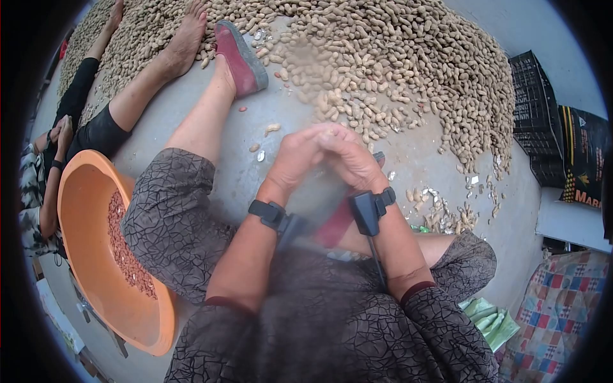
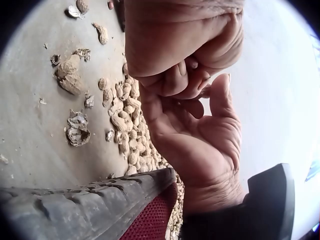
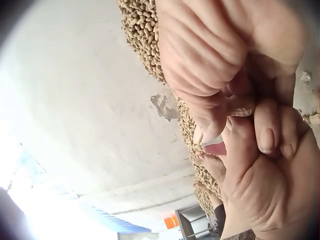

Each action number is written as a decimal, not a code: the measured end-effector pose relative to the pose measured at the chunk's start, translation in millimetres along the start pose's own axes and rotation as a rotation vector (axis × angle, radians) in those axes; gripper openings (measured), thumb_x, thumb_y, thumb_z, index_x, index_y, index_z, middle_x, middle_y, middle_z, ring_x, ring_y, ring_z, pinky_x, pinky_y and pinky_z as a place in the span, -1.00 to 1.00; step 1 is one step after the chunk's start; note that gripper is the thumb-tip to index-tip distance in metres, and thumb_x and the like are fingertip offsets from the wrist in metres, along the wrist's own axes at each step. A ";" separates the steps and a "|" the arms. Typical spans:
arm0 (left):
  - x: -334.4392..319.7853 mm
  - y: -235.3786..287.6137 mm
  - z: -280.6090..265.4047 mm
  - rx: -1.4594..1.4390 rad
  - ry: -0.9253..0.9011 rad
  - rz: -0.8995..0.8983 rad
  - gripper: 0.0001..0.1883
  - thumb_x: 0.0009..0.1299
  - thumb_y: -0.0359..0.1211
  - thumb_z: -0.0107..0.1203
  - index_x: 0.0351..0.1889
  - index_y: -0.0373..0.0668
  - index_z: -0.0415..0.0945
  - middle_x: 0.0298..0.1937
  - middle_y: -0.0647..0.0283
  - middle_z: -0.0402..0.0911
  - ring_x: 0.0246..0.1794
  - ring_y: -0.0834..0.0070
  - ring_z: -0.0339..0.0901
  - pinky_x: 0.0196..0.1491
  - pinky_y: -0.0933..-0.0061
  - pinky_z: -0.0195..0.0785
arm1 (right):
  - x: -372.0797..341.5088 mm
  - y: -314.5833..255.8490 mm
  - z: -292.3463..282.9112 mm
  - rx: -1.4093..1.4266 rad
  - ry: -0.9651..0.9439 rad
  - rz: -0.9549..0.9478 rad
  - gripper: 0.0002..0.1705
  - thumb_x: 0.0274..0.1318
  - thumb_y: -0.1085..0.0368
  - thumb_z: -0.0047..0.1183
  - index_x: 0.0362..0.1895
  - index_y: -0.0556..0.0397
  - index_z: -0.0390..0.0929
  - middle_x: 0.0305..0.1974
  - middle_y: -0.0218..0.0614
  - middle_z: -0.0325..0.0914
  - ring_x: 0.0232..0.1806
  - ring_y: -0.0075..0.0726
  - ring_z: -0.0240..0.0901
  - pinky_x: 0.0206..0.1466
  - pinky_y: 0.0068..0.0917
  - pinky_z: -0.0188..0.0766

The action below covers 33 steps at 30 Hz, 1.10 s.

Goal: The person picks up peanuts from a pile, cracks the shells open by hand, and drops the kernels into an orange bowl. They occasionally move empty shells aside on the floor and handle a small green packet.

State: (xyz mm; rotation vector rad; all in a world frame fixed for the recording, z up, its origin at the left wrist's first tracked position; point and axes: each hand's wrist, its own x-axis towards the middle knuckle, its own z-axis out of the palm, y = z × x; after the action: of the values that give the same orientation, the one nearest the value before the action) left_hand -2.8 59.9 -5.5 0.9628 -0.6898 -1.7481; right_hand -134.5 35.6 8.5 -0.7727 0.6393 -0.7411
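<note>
In the head view my left hand (image 1: 295, 158) and right hand (image 1: 352, 156) meet in front of my lap, fingertips together. Between them, in the right wrist view, a tan peanut (image 3: 241, 107) shows, pinched by the fingers of both hands and partly hidden by them. Curled fingers of my left hand (image 2: 185, 45) cover much of the grip in the left wrist view, where my right hand (image 2: 200, 140) lies below with its thumb raised. A large heap of unshelled peanuts (image 1: 408, 57) spreads over the floor beyond the hands.
An orange basin (image 1: 80, 217) holding reddish shelled kernels (image 1: 128, 249) stands at my left. Another person's bare foot (image 1: 185, 41) rests by the heap. Empty shells (image 1: 447, 214) lie on the floor at right, near a black crate (image 1: 536, 108) and a printed sack (image 1: 582, 159).
</note>
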 end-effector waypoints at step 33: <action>-10.4 12.4 4.4 -0.112 -0.166 -0.003 -0.61 0.27 -0.49 -0.14 0.08 -0.40 0.35 -0.65 0.51 0.30 -0.76 0.82 0.05 -0.61 0.73 -0.07 | 2.1 4.0 -4.1 -0.101 0.214 -0.072 -0.82 0.06 0.26 0.11 -0.43 0.09 0.44 -0.40 -0.35 0.49 -0.39 -0.53 0.43 -0.28 -0.52 0.44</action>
State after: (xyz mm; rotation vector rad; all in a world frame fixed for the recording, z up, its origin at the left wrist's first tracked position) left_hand 1.6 65.3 9.8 0.7491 -0.6879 -1.8628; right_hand -135.0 34.4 2.5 -0.8189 0.8508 -0.8704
